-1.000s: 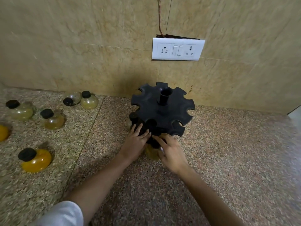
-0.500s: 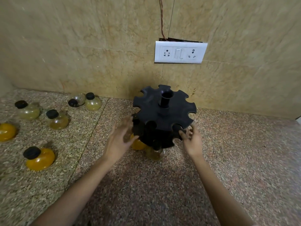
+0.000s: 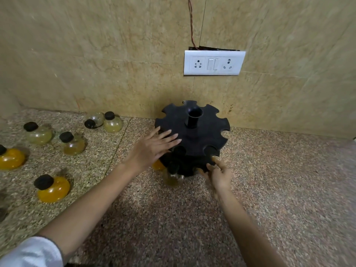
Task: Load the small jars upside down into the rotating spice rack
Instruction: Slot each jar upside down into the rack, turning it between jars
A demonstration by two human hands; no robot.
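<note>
Since half a second ago my left hand [image 3: 152, 149] moved up from beside the rack onto its top disc; my right hand [image 3: 219, 175] dropped from the disc's right edge to the lower tier at the front

Left hand: flat, fingers [image 3: 169, 136] spread, lying on the left rim of the spice rack [image 3: 194, 135], palm down, gripping nothing

Right hand: loosely open, motion-blurred, fingertips at the rack's lower front-right edge. Nothing held; can't tell if it actually touches the rack

Rack sits centre frame against the wall, black, notched top disc, hollow centre post [image 3: 195, 116]. Top notches I can see are empty

Loaded so far: one orange jar [image 3: 158, 165] peeking out at the lower left of the rack behind my left wrist, one pale jar [image 3: 173, 179] hanging at the lower front, blurred

Loose jars on the counter [image 3: 279, 189], left side of frame, all black-capped:
- orange jar near lower left [image 3: 54, 188]
- orange jar at far left edge [image 3: 10, 158]
- pale yellow jar mid left [image 3: 74, 144]
- pale yellow jar upper left [image 3: 38, 133]
- pair by the wall [image 3: 105, 121], one upright, one clear and tipped on its side

White socket plate [image 3: 213, 63] on the wall above the rack, red wire [image 3: 191, 24] running up from it

White sleeve [image 3: 30, 253] at bottom left corner
</note>
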